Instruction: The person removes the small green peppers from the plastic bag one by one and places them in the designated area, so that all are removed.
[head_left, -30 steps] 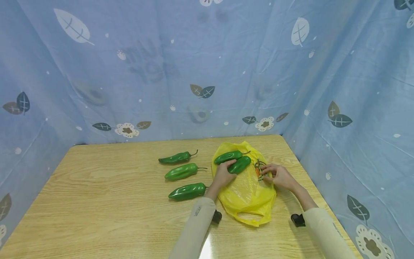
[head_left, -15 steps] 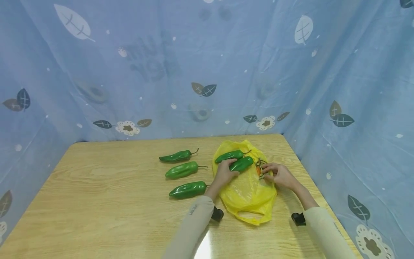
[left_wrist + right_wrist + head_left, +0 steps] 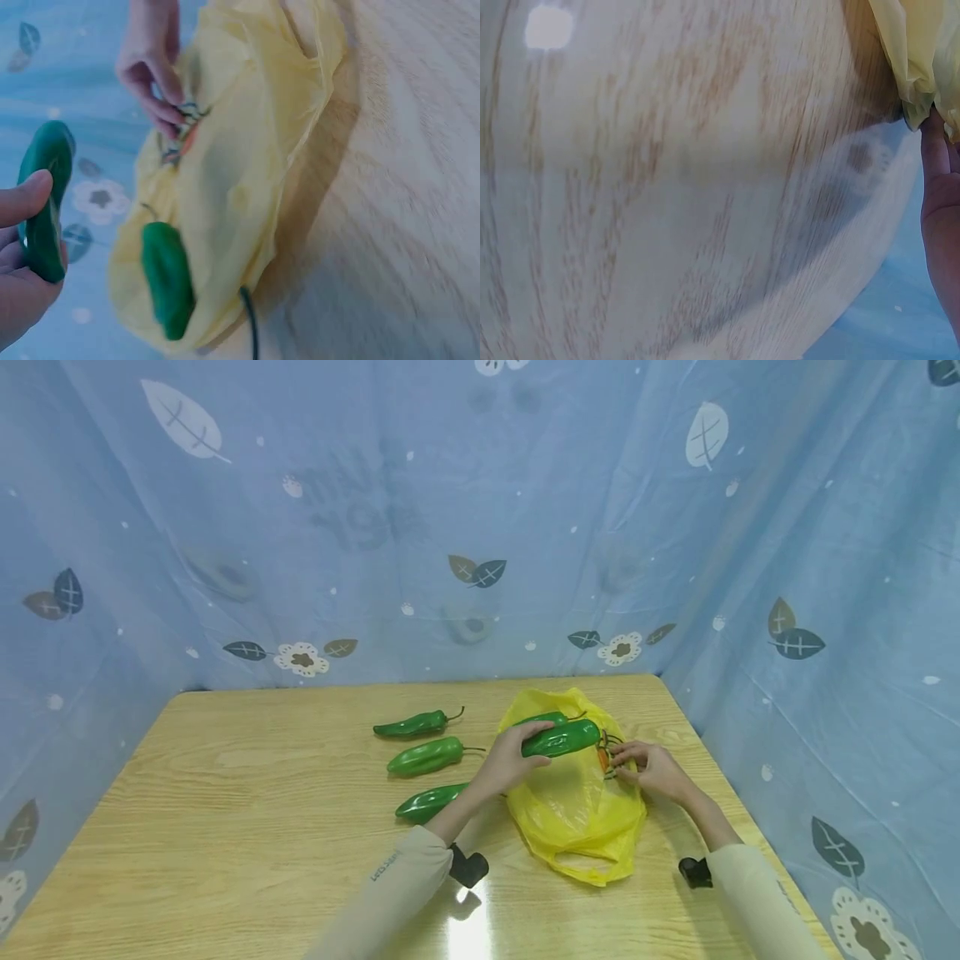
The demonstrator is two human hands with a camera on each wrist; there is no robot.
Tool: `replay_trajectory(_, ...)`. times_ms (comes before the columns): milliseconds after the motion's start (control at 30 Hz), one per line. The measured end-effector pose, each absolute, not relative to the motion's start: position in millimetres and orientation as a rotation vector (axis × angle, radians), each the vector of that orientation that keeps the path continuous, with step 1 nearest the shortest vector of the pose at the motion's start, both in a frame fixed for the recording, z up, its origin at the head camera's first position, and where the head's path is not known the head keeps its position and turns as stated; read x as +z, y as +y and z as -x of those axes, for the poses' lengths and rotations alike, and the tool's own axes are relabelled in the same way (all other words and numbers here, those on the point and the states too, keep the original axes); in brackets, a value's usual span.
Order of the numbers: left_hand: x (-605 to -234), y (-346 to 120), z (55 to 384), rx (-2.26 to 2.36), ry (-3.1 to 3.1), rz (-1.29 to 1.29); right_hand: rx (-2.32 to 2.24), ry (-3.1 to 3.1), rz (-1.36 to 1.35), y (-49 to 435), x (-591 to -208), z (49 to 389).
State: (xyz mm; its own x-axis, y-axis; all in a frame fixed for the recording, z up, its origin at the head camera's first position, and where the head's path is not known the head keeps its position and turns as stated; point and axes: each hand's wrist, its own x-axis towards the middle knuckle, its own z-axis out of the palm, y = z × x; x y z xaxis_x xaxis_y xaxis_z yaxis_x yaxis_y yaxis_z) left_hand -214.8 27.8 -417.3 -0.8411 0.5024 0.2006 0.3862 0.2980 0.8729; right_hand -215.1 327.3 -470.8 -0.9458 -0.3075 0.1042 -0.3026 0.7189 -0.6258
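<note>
My left hand (image 3: 504,762) grips a glossy green pepper (image 3: 562,739) above the yellow plastic bag (image 3: 567,802). In the left wrist view the thumb and fingers wrap round this pepper (image 3: 51,161). Another green pepper (image 3: 166,281) lies on the bag, partly covered in the head view by the held one. At the bag's right side, my right hand (image 3: 654,768) pinches the plastic with curled fingers, beside an orange and dark green marking (image 3: 604,758). Only part of this hand (image 3: 939,180) shows in the right wrist view, with bag folds at its fingers.
Left of the bag, three green peppers lie in a column on the wooden table (image 3: 247,810): a far one (image 3: 412,724), a middle one (image 3: 427,757) and a near one (image 3: 429,803) partly behind my left forearm. A blue leaf-print curtain (image 3: 390,527) surrounds the table's back and sides.
My left hand has lifted the nearer pepper off the bag and shifted it slightly right, over the other one. The right hand has stayed at the bag's right side.
</note>
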Motion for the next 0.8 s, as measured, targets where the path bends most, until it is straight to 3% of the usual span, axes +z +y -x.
replay_trajectory(467,-407.0,-20.5,173.0,1.466,2.377,-1.007,-1.046,2.915,0.485,326.3,-470.7,213.4)
replay_trajectory(800,-409.2,-63.8,144.4,1.498,2.333,-0.917,-1.081,2.898,0.479,325.9,-469.9,213.9)
